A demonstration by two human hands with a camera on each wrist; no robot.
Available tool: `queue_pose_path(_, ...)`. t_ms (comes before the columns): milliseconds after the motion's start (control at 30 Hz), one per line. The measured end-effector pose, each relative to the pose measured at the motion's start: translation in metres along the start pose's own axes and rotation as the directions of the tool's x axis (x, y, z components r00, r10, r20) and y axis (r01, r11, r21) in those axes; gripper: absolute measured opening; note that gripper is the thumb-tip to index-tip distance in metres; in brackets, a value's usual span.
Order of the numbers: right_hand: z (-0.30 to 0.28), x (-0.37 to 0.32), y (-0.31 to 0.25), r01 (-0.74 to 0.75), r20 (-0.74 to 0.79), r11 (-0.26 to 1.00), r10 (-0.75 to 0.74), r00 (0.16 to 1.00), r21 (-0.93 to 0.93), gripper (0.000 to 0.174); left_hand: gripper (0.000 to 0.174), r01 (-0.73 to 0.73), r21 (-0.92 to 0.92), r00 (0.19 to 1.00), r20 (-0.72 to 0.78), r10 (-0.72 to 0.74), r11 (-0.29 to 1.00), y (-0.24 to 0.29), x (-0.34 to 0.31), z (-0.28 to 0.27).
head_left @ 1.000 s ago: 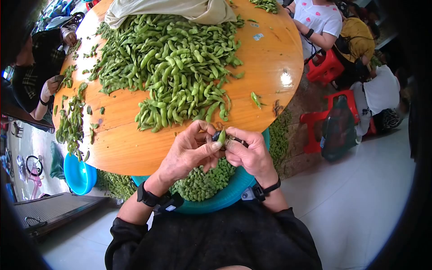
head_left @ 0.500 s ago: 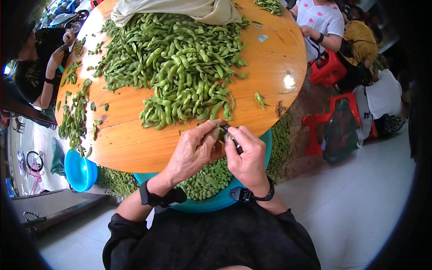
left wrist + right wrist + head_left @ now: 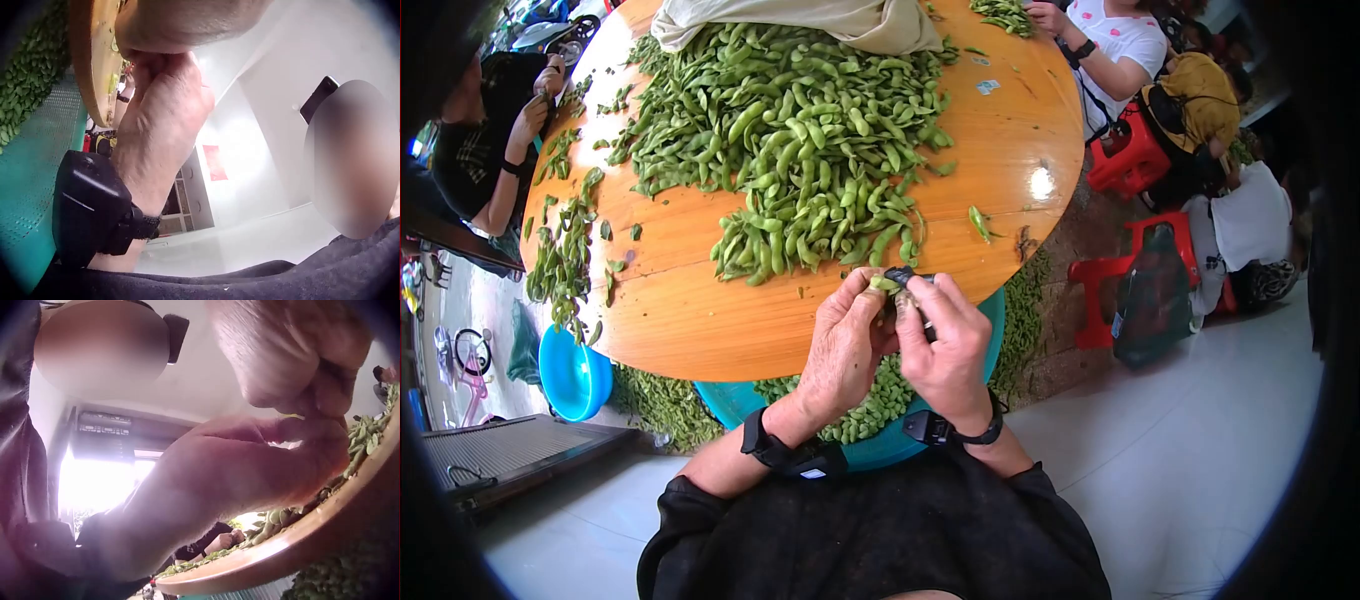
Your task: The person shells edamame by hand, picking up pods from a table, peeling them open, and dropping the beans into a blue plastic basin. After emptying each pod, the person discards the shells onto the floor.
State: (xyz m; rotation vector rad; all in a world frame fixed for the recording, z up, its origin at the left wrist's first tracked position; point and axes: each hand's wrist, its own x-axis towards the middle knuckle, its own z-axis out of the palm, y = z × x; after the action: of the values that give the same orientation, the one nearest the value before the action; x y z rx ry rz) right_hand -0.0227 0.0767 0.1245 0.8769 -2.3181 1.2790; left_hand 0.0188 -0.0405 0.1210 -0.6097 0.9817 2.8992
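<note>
Both hands meet above the near edge of the round wooden table [image 3: 690, 335]. My left hand [image 3: 840, 350] pinches a green soybean pod [image 3: 884, 284] between thumb and fingers. Held in the curled fingers of my right hand [image 3: 950, 350] is a small black tool [image 3: 898, 274], its dark end right at the pod and the rest partly hidden. Below the hands, a teal basin [image 3: 878, 458] holds shelled green beans [image 3: 870, 412]. A large heap of pods [image 3: 800, 150] lies just beyond the fingertips. In both wrist views, the hands hide the pod almost wholly.
Pale cloth [image 3: 800, 22] covers the heap's far end. More pods [image 3: 560, 260] lie along the table's left side. A blue basin [image 3: 575, 375] stands on the floor at left. Other people sit around, with red stools [image 3: 1145, 250] and a dark green bag [image 3: 1152, 305] at right.
The pod has turned from upright to lying sideways at the fingertips, beside the tool's dark end. My left wrist has swung inward to the right. The head view has shifted slightly.
</note>
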Motion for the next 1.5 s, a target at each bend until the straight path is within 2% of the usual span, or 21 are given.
queue_pose_path(67, -0.011, 0.002, 0.005, -0.331, 0.222, 0.872, 0.264, 0.939, 0.361, 0.02, 0.021, 0.025, 0.019, 0.999, 0.019, -0.026, 0.999, 0.003, 0.001, -0.005)
queue_pose_path(100, -0.016, 0.002, 0.007, -0.331, 0.223, 0.872, 0.265, 0.938, 0.36, 0.02, 0.018, 0.037, 0.079, 0.998, 0.053, -0.042, 0.996, 0.006, 0.002, -0.007)
queue_pose_path(167, -0.023, 0.002, 0.011, -0.655, 0.454, 0.417, 0.486, 0.747, 0.631, 0.02, 0.017, 0.047, 0.137, 0.995, 0.085, -0.059, 0.989, 0.008, 0.002, -0.01)
queue_pose_path(200, -0.021, 0.003, 0.012, -0.636, 0.437, 0.384, 0.489, 0.755, 0.669, 0.02, 0.018, 0.044, 0.181, 0.992, 0.104, -0.064, 0.982, 0.009, 0.002, -0.01)
queue_pose_path(333, -0.028, 0.002, 0.014, -0.653, 0.458, 0.425, 0.477, 0.75, 0.627, 0.02, 0.021, 0.035, 0.218, 0.995, 0.082, -0.054, 0.975, 0.006, 0.003, -0.01)
queue_pose_path(400, -0.027, -0.001, 0.014, -0.59, 0.401, 0.537, 0.435, 0.806, 0.603, 0.02, 0.022, 0.028, 0.215, 0.992, 0.111, -0.053, 0.976, 0.002, 0.004, -0.017)
queue_pose_path(633, -0.03, -0.005, 0.02, -0.553, 0.344, 0.579, 0.437, 0.831, 0.599, 0.02, 0.031, 0.085, 0.308, 0.98, 0.147, -0.136, 0.948, 0.005, -0.001, -0.004)
queue_pose_path(700, -0.036, -0.007, 0.027, -0.64, 0.442, 0.407, 0.482, 0.757, 0.652, 0.02, 0.032, 0.072, 0.368, 0.976, 0.167, -0.142, 0.927, 0.008, -0.004, 0.006)
queue_pose_path(767, -0.046, -0.008, 0.032, -0.634, 0.43, 0.359, 0.503, 0.75, 0.685, 0.019, 0.034, 0.057, 0.426, 0.971, 0.186, -0.149, 0.903, 0.008, -0.006, 0.007)
queue_pose_path(833, -0.062, -0.009, 0.037, -0.611, 0.394, 0.316, 0.537, 0.746, 0.726, 0.018, 0.033, -0.018, 0.693, 0.936, 0.265, -0.231, 0.721, 0.01, -0.009, 0.003)
queue_pose_path(867, -0.075, -0.009, 0.039, -0.609, 0.328, 0.381, 0.585, 0.742, 0.696, 0.019, 0.03, -0.167, 0.824, 0.902, 0.35, -0.254, 0.542, 0.016, -0.012, 0.004)
queue_pose_path(900, -0.089, -0.01, 0.043, -0.608, 0.26, 0.443, 0.625, 0.736, 0.659, 0.019, 0.03, -0.167, 0.824, 0.902, 0.349, -0.254, 0.542, 0.02, -0.013, -0.001)
queue_pose_path(967, -0.123, -0.017, 0.059, -0.629, 0.206, 0.577, 0.63, 0.749, 0.521, 0.02, 0.028, -0.695, 0.699, 0.548, 0.667, -0.504, 0.169, 0.029, -0.015, -0.012)
queue_pose_path(1000, -0.133, -0.023, 0.069, -0.667, 0.1, 0.685, 0.672, 0.734, 0.292, 0.021, 0.021, -0.728, 0.668, 0.567, 0.714, -0.411, 0.157, 0.031, -0.015, -0.014)
queue_pose_path(1033, -0.139, -0.03, 0.081, -0.684, -0.014, 0.729, 0.685, 0.729, 0.039, 0.023, 0.021, -0.727, 0.668, 0.567, 0.714, -0.411, 0.157, 0.033, -0.014, -0.012)
queue_pose_path(1067, -0.143, -0.034, 0.091, -0.586, -0.104, 0.785, 0.578, 0.81, -0.202, 0.026, 0.02, -0.714, 0.7, 0.677, 0.687, -0.262, -0.012, 0.038, -0.009, -0.009)
queue_pose_path(1100, -0.142, -0.035, 0.091, -0.583, -0.103, 0.787, 0.575, 0.812, -0.202, 0.026, 0.019, -0.662, 0.729, 0.748, 0.658, -0.09, -0.175, 0.042, -0.003, -0.005)
queue_pose_path(1133, -0.141, -0.036, 0.092, -0.593, -0.118, 0.783, 0.581, 0.805, -0.189, 0.026, 0.019, -0.663, 0.728, 0.747, 0.659, -0.087, -0.177, 0.044, 0.006, -0.001)
queue_pose_path(1200, -0.137, -0.034, 0.085, -0.638, -0.097, 0.759, 0.63, 0.77, -0.131, 0.025, 0.023, -0.444, 0.74, 0.744, 0.619, 0.253, -0.505, 0.042, 0.023, 0.006)
queue_pose_path(1333, -0.11, -0.027, 0.081, -0.508, -0.034, 0.853, 0.508, 0.861, -0.118, 0.021, 0.032, -0.371, 0.679, 0.724, 0.639, 0.259, -0.634, 0.03, 0.049, -0.003)
queue_pose_path(1500, -0.088, -0.011, 0.064, -0.401, 0.04, 0.907, 0.409, 0.912, -0.131, 0.02, 0.027, -0.396, 0.684, 0.695, 0.659, 0.287, -0.613, 0.029, 0.051, -0.004)
